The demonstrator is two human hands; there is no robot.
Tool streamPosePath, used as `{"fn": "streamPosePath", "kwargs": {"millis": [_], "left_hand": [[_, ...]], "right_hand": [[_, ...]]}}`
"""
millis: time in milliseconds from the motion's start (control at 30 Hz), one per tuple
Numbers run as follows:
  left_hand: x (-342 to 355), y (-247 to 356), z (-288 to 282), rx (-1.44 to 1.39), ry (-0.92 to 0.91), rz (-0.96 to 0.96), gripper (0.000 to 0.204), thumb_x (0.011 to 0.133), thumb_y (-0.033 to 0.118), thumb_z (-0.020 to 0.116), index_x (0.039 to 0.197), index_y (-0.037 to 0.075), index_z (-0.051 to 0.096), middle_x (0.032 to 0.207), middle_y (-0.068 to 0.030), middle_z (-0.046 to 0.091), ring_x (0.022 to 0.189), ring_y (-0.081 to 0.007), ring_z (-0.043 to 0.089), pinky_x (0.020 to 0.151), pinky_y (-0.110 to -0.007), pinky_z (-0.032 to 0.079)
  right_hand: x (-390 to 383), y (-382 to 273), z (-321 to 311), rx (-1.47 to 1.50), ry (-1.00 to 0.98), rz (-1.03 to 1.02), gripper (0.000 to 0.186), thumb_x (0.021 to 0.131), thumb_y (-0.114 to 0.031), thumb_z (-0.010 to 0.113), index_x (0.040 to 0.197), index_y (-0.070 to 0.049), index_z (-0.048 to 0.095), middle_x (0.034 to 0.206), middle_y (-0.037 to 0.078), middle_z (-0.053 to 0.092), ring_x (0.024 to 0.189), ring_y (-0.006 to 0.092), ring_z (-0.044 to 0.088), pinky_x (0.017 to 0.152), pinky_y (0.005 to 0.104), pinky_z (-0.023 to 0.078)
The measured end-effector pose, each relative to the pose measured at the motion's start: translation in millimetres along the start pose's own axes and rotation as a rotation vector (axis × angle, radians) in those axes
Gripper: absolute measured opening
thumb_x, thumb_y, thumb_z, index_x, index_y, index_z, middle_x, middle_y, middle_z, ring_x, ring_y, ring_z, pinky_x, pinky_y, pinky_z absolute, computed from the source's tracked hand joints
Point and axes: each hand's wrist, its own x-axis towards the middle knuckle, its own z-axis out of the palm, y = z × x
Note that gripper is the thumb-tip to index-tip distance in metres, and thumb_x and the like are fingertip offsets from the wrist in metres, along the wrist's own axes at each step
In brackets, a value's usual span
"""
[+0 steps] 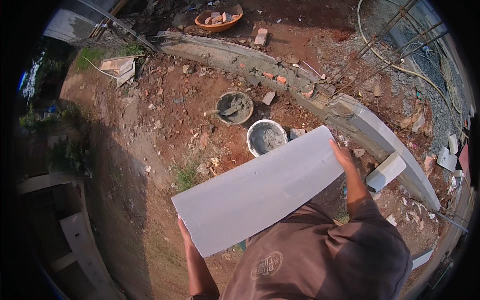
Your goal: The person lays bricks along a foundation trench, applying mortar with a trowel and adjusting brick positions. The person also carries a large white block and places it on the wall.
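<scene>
Gripping 1 block (257, 192), both hands' (344, 156) (185, 232) fingers (333, 146); mortar (270, 139) in 2 buckets (266, 121) (251, 116), bricks (226, 17) in basin (215, 28)

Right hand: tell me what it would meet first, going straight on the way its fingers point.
The right hand would first meet the block, whose end it is holding. Past that corner, the line seems to run toward the low wall, though depth is unclear.
</scene>
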Motion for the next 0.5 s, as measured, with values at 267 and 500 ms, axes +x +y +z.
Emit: {"fn": "streamPosePath", "kwargs": {"millis": [267, 500], "left_hand": [[121.2, 79.2, -83.4, 0.083, -0.174, 0.167, 0.073, 0.09, 0.062, 0.026, 0.142, 0.011, 0.028, 0.138, -0.0125, 0.039, 0.121, -0.0304, 0.043, 0.098, -0.049, 0.037], [204.0, 167.4, -134.1, 0.252, -0.197, 0.026, 0.077, 0.088, 0.065, 0.029, 0.143, 0.011, 0.026, 0.141, -0.0131, 0.033, 0.124, -0.0308, 0.038, 0.098, -0.048, 0.035]], "right_hand": [[-28.2, -93.2, 113.1, 0.038, -0.014, 0.057, 0.113, 0.069, -0.083, 0.039, 0.126, 0.014, 0.043, 0.132, 0.033, 0.041, 0.127, 0.0388, 0.04, 0.106, 0.0425, 0.031], [-65.0, -107.6, 205.5, 0.068, 0.068, 0.16, 0.112, 0.069, -0.083, 0.04, 0.124, 0.014, 0.045, 0.131, 0.032, 0.043, 0.125, 0.0391, 0.042, 0.105, 0.0421, 0.032]]}}
